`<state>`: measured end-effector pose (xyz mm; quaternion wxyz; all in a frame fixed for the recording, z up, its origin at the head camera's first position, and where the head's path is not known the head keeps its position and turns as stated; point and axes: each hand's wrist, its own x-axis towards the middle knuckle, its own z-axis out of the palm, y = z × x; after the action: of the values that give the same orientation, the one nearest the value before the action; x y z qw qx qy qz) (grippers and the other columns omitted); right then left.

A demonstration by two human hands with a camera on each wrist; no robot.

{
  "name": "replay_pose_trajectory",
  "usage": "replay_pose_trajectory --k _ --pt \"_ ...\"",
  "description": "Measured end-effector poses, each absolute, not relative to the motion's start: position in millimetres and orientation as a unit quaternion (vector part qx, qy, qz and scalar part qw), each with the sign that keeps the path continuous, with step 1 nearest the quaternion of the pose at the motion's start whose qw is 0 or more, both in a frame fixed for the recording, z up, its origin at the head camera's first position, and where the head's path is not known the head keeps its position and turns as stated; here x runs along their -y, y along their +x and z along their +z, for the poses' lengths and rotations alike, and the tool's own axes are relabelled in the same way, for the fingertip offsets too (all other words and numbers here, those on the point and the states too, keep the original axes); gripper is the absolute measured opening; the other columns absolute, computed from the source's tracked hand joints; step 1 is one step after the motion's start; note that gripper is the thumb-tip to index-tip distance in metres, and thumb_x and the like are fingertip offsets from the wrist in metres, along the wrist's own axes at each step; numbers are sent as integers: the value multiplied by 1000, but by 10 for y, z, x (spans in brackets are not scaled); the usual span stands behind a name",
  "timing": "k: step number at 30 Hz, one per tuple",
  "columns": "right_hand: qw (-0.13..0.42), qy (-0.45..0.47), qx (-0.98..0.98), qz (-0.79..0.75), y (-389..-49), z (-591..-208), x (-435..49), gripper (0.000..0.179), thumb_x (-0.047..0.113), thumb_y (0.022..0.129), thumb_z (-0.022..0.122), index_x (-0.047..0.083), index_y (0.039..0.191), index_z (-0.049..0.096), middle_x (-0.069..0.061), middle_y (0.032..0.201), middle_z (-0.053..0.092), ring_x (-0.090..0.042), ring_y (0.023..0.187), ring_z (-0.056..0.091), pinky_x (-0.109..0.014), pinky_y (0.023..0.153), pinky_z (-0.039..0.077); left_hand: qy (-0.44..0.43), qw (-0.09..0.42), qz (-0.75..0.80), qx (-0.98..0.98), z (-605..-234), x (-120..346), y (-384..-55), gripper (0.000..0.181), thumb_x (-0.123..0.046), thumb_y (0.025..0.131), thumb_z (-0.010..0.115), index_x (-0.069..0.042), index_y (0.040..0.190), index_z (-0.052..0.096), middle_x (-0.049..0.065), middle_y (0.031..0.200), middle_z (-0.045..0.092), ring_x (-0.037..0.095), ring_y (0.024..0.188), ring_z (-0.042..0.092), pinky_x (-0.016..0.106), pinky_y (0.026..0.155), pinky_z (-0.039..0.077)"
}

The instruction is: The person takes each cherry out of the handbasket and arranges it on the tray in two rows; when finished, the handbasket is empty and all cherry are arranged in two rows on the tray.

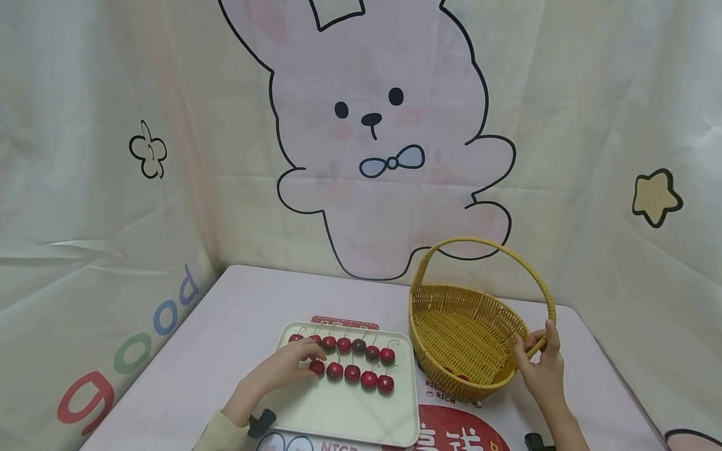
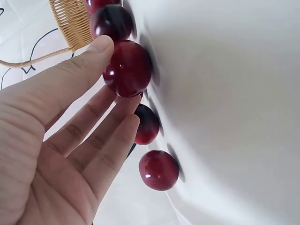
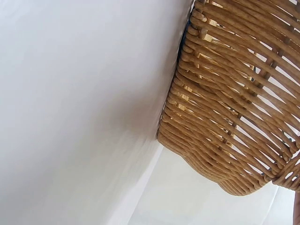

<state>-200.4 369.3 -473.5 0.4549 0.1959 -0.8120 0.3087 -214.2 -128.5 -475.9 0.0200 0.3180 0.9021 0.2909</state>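
On a cream tray [image 1: 333,413] lie two rows of red cherries with stems. My left hand [image 1: 289,363] is over the tray's left side, its thumb and fingers pinching the cherry [image 2: 127,69] at the left end of the front row. In the left wrist view this cherry appears close to the tray surface, with more cherries beyond my fingers. My right hand [image 1: 543,366] grips the yellow woven basket [image 1: 468,332] where handle and rim meet on its right. Two red cherries [image 1: 464,378] show low inside the basket. The right wrist view has mostly its woven wall [image 3: 234,103].
A white table [image 1: 248,300] bears the tray and the basket, side by side. Printed red designs [image 1: 457,429] lie beneath and in front of them. A curtain [image 1: 186,125] with a cartoon bear stands behind and at both sides. The basket's tall handle [image 1: 468,240] arches over it.
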Motion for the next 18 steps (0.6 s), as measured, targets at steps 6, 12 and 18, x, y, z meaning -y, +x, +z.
replay_pose_trajectory --k 6,12,18 --pt "453 190 816 305 -2002 -4742 -3702 61 33 94 41 3 138 12 5 85 33 4 77 31 -5 67 29 328 23 296 -897 -4654 1191 -2157 24 -16 80 71 -10 103 66 0 98 61 17 87 57 31 77 49" --pt "451 188 819 302 -2010 -4751 -3708 60 33 95 41 3 138 12 2 85 34 3 77 31 -5 67 30 338 14 280 -899 -4566 989 -2190 22 -19 83 69 -12 104 67 0 99 61 18 89 58 29 78 50" --pt "453 194 817 301 -2005 -4751 -3705 60 33 95 41 3 138 12 -1 84 34 3 77 31 -5 69 29 357 -2 262 -896 -4510 699 -2213 24 -21 84 68 -15 107 66 -3 103 64 16 95 59 27 85 49"
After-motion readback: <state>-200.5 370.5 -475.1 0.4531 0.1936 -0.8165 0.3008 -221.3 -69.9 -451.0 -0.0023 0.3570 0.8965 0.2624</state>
